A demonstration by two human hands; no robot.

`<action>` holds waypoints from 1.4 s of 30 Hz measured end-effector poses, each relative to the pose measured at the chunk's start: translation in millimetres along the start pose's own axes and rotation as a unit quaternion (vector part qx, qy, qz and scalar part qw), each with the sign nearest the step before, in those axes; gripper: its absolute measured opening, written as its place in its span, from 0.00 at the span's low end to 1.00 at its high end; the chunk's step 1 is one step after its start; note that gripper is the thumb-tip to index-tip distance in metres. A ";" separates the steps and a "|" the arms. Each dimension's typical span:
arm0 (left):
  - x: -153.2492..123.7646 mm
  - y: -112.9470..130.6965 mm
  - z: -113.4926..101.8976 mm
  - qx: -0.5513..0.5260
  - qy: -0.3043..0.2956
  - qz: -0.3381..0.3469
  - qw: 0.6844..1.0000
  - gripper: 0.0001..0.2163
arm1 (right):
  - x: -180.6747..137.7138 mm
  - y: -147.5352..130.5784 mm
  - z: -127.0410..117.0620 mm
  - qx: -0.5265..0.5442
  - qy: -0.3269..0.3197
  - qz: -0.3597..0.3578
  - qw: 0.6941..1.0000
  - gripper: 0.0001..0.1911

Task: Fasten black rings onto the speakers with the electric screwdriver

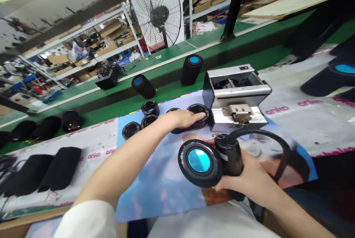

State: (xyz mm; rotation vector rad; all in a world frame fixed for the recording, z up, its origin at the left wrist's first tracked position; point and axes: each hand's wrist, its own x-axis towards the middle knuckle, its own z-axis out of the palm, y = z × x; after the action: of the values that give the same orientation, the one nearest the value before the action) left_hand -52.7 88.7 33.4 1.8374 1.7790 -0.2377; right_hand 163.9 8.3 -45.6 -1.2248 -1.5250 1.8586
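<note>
My left hand (184, 119) reaches across to a black plastic ring (198, 110) beside the silver machine, its fingers closed on the rim. Several similar rings (150, 108) stand to the left of it. Near my body, my right hand (244, 175) is closed around a black cylindrical speaker (185, 162) whose round end with a shiny blue disc faces me. The same hand also holds a dark, corded tool (231, 155), apparently an electric screwdriver; its thick black cord loops to the right. The tool's tip is hidden.
Right behind my hands stands a silver metal screw feeder (235, 94). Two black speakers (192, 70) stand upright on the green bench (166, 66). Black fabric-covered cylinders (61, 167) lie at left on plastic sheeting (94, 145). A large fan (158, 14) and shelves are beyond.
</note>
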 end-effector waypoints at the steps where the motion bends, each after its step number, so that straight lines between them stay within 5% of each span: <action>1: -3.0 0.2 -1.9 -0.008 -0.012 0.000 1.000 0.32 | 1.9 4.5 -1.0 -0.003 0.000 -0.004 1.000 0.47; 6: -35.2 -12.7 -17.0 -0.050 0.006 0.001 0.999 0.34 | 5.7 13.0 -3.9 -0.021 0.005 -0.001 1.000 0.50; 11: -96.5 -47.4 -9.8 -0.214 0.146 0.045 0.965 0.31 | 1.7 0.2 -2.9 -0.018 0.009 0.000 1.000 0.50; 13: -116.3 -55.2 13.3 -0.315 0.161 0.096 0.931 0.33 | 0.8 -2.3 -1.5 0.007 0.014 0.012 1.000 0.50; 17: -124.9 -44.7 87.4 -0.425 0.155 0.226 0.863 0.64 | 4.5 1.2 3.5 -0.001 0.012 0.022 1.000 0.51; 20: -116.4 -29.3 131.2 -0.522 0.284 0.226 0.772 0.56 | 10.1 -2.9 7.0 -0.014 -0.039 -0.013 0.999 0.51; 22: -114.5 -27.0 142.4 -0.548 0.334 0.217 0.735 0.47 | 15.5 -17.2 8.3 -0.011 -0.093 -0.002 0.996 0.51; 24: -117.0 -32.7 142.9 -0.544 0.349 0.197 0.737 0.44 | 25.2 -40.8 10.3 -0.048 -0.086 -0.012 0.995 0.49; 26: -120.8 -41.7 140.3 -0.543 0.357 0.166 0.742 0.45 | 41.6 -68.5 15.6 -0.156 0.000 -0.083 0.984 0.43; 28: -122.9 -48.4 139.5 -0.547 0.363 0.148 0.740 0.47 | 62.7 -92.8 25.4 -0.324 0.059 -0.152 0.932 0.40; 35: -122.3 -43.5 146.4 -0.579 0.346 0.172 0.718 0.47 | 112.6 -108.0 65.5 -0.447 -0.055 -0.188 0.873 0.40; 42: -118.6 -36.4 147.9 -0.589 0.369 0.188 0.694 0.42 | 91.2 -122.9 57.1 -0.472 0.012 -0.176 0.863 0.37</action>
State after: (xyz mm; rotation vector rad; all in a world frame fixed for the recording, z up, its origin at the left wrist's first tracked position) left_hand -62.2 -89.8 -39.4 1.1978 1.2536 1.6301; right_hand 45.7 84.9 37.2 -1.1707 -2.5602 0.8123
